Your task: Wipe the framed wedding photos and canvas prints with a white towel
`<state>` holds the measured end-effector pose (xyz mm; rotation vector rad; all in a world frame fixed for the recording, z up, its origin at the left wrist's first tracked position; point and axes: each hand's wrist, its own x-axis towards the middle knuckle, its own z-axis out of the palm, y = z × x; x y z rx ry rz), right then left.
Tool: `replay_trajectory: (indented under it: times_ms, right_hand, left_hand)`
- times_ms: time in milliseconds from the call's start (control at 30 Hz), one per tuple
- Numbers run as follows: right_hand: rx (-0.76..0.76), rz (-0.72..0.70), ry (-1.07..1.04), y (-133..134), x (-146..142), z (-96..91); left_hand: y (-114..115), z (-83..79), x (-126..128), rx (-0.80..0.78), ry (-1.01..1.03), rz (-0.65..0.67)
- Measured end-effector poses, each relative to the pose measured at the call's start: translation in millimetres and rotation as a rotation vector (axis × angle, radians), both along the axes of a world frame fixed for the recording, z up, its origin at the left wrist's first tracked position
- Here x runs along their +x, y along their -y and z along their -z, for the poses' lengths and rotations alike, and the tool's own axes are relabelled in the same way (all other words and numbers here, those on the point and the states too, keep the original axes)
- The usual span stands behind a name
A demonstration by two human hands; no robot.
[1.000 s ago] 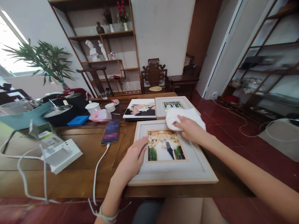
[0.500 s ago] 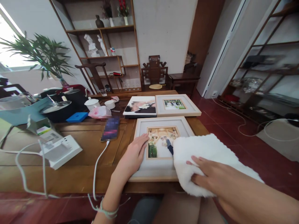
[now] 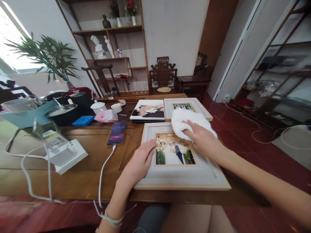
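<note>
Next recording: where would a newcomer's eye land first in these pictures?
Probably on the fluffy white cloth under the person's right hand, at the far right part of the nearer pale-wood framed photo. The left hand rests on that frame's left side. At upper left, the spiky green leafy plant stands out near the bright window.

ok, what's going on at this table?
A person has two framed pictures out on the wooden table. The left hand lies flat along the left side of the nearer frame, while the right hand holds a white cloth over that frame's far edge. The cloth partly hides the second frame behind it. A phone on a white cable lies off to the left.
</note>
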<state>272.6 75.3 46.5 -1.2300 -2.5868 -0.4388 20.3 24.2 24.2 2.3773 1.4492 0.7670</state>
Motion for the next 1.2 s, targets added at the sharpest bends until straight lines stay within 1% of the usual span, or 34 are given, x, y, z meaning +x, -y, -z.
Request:
replay_trajectory:
  times_ms: [100, 133, 200, 300, 400, 467, 500, 567, 667, 733, 800, 900, 1000, 1100, 1167, 1200]
  right_hand:
    - [0.033, -0.030, 0.044, -20, -5, 2.2]
    - [0.021, -0.039, 0.060, -21, -7, 3.4]
    - [-0.035, -0.056, 0.092, -15, -12, 4.0]
    - [-0.183, -0.110, 0.122, 13, -15, -5.8]
    - [-0.339, -0.170, 0.126, 55, -13, -23.1]
    - [-0.431, -0.183, 0.134, 83, -12, -28.0]
    - [-0.446, -0.184, 0.126, 95, -11, -26.6]
    - [-0.449, -0.237, 0.097, 112, -12, -17.5]
    - [-0.421, -0.272, 0.061, 119, -20, -3.3]
    - [-0.445, -0.241, 0.059, 111, -25, -2.4]
    - [-0.470, -0.181, 0.055, 95, -27, -7.5]
    - [-0.430, -0.060, 0.030, 59, -19, -15.5]
    - [-0.315, 0.017, 0.008, 16, -8, -16.5]
    - [-0.186, 0.014, -0.013, -19, -3, -11.7]
    - [-0.138, -0.025, -0.013, -31, -5, -6.9]
    - [-0.127, -0.051, -0.009, -32, -6, -4.6]
  left_hand:
    - [0, 0.3, 0, -0.002, 0.000, -0.004]
    - [0, 0.3, -1, -0.004, 0.000, -0.005]
    - [0, 0.5, 0, -0.008, 0.001, -0.005]
    - [-1, 1.6, 0, -0.006, 0.012, -0.005]
    - [-3, 3.9, 0, 0.019, 0.024, 0.001]
    - [-3, 5.2, 0, 0.035, 0.022, 0.004]
    - [-3, 5.6, 0, 0.040, 0.018, 0.006]
    - [-2, 5.8, -1, 0.046, 0.012, 0.007]
    - [-1, 5.6, -1, 0.045, 0.007, 0.001]
    - [-1, 5.6, -1, 0.044, 0.010, -0.002]
    - [-2, 5.4, -1, 0.043, 0.018, 0.004]
    - [-2, 4.2, -1, 0.029, 0.024, 0.008]
    - [-1, 1.8, -1, 0.020, 0.040, 0.000]
    - [0, 0.1, 0, 0.018, 0.057, -0.014]
    - [1, 0.0, -1, 0.008, 0.058, -0.036]
    - [1, 0.2, -1, 0.002, 0.055, -0.044]
